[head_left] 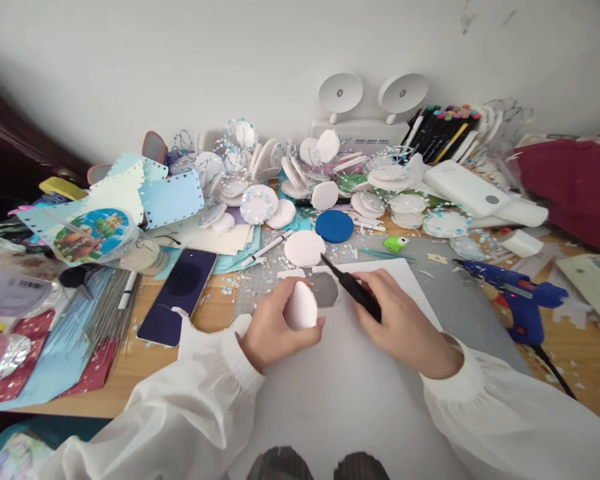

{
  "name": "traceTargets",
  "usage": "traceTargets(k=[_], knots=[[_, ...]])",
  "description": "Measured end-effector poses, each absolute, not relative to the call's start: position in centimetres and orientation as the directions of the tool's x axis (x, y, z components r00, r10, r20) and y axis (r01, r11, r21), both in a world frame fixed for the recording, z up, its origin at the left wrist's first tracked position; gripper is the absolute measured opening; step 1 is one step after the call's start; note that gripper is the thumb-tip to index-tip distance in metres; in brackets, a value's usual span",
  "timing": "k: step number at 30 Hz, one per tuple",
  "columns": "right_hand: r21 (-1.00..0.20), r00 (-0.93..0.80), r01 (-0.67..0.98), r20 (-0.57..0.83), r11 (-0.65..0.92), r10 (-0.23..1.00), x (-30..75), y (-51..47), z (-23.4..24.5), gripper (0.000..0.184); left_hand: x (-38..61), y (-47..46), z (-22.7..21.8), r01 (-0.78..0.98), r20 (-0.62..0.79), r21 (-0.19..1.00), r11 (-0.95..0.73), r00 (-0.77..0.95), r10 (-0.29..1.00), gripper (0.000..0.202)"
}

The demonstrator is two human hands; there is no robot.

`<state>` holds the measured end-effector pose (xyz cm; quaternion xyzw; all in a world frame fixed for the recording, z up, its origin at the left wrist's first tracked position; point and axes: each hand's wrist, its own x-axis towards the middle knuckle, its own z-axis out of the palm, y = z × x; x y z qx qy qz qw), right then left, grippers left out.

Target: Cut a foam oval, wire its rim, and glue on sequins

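My left hand (pixel 283 327) grips a round white disc (pixel 301 307), held on edge above the white sheet (pixel 325 393), between thumb and fingers. In my right hand (pixel 397 323) is a black-handled tool (pixel 353 285) with a narrow dark blade or tip; its exact kind I cannot make out. The tip points up and left, near another white disc (pixel 304 248) lying flat behind my hands. A round hole (pixel 325 289) in the white sheet shows the grey mat beneath. Just behind lies a blue round lid (pixel 334 227).
A blue glue gun (pixel 517 293) lies to the right, its cord running frontward. On the left are a dark phone (pixel 177 297), a tipped plastic cup (pixel 145 253) and thin wires (pixel 107 307). Many white discs (pixel 260 203) crowd the back, beside markers (pixel 443 133) and a two-headed lamp (pixel 341 93).
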<state>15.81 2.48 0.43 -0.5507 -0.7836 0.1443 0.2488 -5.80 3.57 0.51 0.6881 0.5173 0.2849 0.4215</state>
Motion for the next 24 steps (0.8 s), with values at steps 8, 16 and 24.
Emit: traceTargets(k=[8,16,24], knots=[[-0.365,-0.350,0.717,0.549,0.594,0.759,15.1,2.7,1.0,0.037,-5.5,3.9,1.1,0.560,-0.089,0.821,-0.110,0.315,0.945,0.046],[-0.333,-0.436,0.649,0.574,0.684,0.693,14.6,2.0,0.5,0.022,-5.7,4.0,0.7,0.518,-0.044,0.836,-0.182,0.393,0.919,0.055],[-0.331,-0.463,0.634,0.562,0.699,0.686,14.5,2.1,0.2,0.025,-5.8,3.9,0.6,0.515,-0.005,0.830,-0.215,0.392,0.920,0.052]])
